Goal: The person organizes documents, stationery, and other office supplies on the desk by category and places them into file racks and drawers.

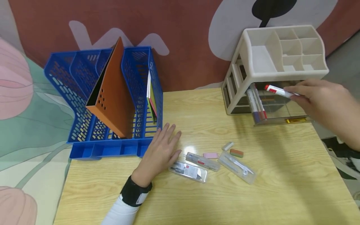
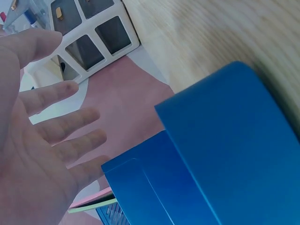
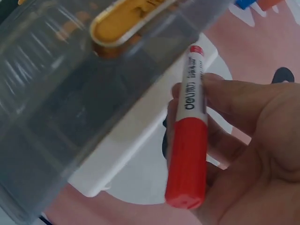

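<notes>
Between thumb and fingers my right hand (image 1: 329, 103) pinches a white marker with a red cap (image 3: 187, 140), held above the pulled-out clear drawer (image 1: 281, 117) of a white desktop organizer (image 1: 292, 75). Several markers (image 1: 256, 104) lie along the drawer's left side. My left hand (image 1: 161, 148) is beside the right front corner of a blue file rack (image 1: 112, 144), its fingers extended and holding nothing. Just right of that hand on the table lie a clear pen case (image 1: 188, 172) and a second slim clear case (image 1: 202, 161).
Another clear case (image 1: 237, 167) with white tools inside lies farther right. Around it are a pink eraser (image 1: 211, 155), a small white piece (image 1: 227, 146) and an orange-green eraser (image 1: 236, 152). An orange folder (image 1: 115, 97) leans in the rack, and thin booklets (image 1: 152, 100) stand at its right.
</notes>
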The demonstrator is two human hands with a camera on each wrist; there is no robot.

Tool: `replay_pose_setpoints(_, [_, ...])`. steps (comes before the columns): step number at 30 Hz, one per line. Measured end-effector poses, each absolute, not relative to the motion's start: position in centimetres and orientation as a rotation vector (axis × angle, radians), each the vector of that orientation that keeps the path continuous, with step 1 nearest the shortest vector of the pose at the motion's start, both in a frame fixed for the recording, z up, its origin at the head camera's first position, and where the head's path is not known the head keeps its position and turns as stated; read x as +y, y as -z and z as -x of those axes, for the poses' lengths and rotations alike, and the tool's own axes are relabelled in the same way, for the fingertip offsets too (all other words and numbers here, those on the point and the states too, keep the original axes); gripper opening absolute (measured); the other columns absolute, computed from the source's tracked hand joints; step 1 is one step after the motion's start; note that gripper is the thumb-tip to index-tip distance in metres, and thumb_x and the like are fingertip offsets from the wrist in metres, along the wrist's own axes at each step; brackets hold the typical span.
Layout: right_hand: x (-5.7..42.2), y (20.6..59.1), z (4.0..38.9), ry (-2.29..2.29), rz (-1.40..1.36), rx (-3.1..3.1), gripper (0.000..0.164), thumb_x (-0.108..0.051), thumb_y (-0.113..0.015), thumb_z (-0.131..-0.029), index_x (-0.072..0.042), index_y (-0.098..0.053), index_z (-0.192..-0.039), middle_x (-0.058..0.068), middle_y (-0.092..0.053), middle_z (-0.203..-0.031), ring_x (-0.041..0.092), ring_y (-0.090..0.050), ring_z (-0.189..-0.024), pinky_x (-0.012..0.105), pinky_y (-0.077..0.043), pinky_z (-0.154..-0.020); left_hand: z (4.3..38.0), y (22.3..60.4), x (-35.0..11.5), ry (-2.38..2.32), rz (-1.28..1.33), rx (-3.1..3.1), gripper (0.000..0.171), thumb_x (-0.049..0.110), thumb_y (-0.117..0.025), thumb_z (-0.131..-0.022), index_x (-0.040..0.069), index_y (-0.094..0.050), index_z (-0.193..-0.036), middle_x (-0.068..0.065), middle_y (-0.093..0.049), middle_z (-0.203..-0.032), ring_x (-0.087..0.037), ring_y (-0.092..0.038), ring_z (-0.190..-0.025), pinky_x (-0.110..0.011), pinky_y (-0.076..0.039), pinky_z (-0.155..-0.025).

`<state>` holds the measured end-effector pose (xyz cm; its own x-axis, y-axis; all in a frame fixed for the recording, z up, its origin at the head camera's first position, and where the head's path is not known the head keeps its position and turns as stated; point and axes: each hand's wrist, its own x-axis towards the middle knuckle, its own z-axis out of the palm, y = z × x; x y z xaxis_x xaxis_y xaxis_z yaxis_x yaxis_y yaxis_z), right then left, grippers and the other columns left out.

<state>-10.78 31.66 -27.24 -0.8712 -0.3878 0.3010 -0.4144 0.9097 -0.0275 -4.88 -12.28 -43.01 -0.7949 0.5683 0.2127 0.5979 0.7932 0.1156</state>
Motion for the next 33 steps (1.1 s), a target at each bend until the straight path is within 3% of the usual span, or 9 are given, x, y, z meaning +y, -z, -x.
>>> replay_pose_setpoints(2, [31.5, 27.6, 11.0, -0.104, -0.571, -2.848, 0.030, 0.007, -0.079, -0.082, 0.005, -0.074, -0.111, 0.028, -0.071, -0.102, 0.040, -0.064, -0.074, 0.061, -0.052, -0.064, 4.8, 43.1, -12.3, 0.261, 0.926, -2.815, 0.062, 0.037, -0.073, -0.094, 0.007, -0.057, -0.146, -0.022, -0.047, -0.157, -0.043, -0.038, -0.150, -0.060, -0.037, -0.120])
replay_pose_setpoints(3, [31.4, 27.7, 11.2, -0.093, -0.556, -2.875, 0.029, 0.006, -0.078, -0.083, 0.005, -0.073, -0.112, 0.028, -0.070, -0.102, 0.041, -0.064, -0.076, 0.064, -0.052, -0.067, 4.8, 43.1, -12.4, 0.259, 0.926, -2.813, 0.061, 0.037, -0.073, -0.094, 0.007, -0.057, -0.145, -0.022, -0.047, -0.157, -0.043, -0.038, -0.150, -0.059, -0.037, -0.119])
replay_pose_setpoints(12, [31.4, 29.2, 13.2, -0.080, -0.509, -2.974, 0.020, -0.004, -0.077, -0.090, 0.004, -0.072, -0.108, 0.022, -0.068, -0.096, 0.033, -0.058, -0.067, 0.057, -0.049, -0.057, 4.7, 43.2, -12.2, 0.236, 0.947, -2.801, 0.061, 0.038, -0.073, -0.094, 0.007, -0.058, -0.145, -0.021, -0.049, -0.155, -0.042, -0.041, -0.148, -0.058, -0.039, -0.119])
replay_pose_setpoints(21, [30.9, 30.8, 15.3, -0.246, -0.567, -2.973, 0.018, 0.008, -0.078, -0.082, 0.013, -0.071, -0.098, 0.030, -0.068, -0.090, 0.041, -0.065, -0.075, 0.062, -0.056, -0.069, 4.5, 43.3, -11.6, 0.210, 0.985, -2.811, 0.060, 0.040, -0.071, -0.096, 0.008, -0.058, -0.145, -0.021, -0.050, -0.155, -0.041, -0.042, -0.148, -0.056, -0.036, -0.121])
replay_pose_setpoints(26, [30.6, 31.4, 15.6, -0.308, -0.518, -3.028, 0.016, 0.004, -0.076, -0.086, 0.014, -0.070, -0.096, 0.029, -0.069, -0.084, 0.037, -0.067, -0.072, 0.055, -0.055, -0.063, 4.3, 43.3, -11.6, 0.190, 0.989, -2.805, 0.060, 0.039, -0.071, -0.095, 0.007, -0.059, -0.144, -0.021, -0.050, -0.155, -0.042, -0.042, -0.148, -0.056, -0.037, -0.121])
replay_pose_setpoints(33, [30.1, 31.7, 16.0, -0.316, -0.541, -3.021, 0.021, 0.000, -0.077, -0.089, 0.017, -0.068, -0.099, 0.035, -0.069, -0.092, 0.049, -0.070, -0.084, 0.064, -0.056, -0.078, 4.3, 43.4, -11.6, 0.210, 0.977, -2.799, 0.057, 0.038, -0.071, -0.096, 0.006, -0.060, -0.142, -0.022, -0.049, -0.155, -0.042, -0.042, -0.148, -0.056, -0.037, -0.121])
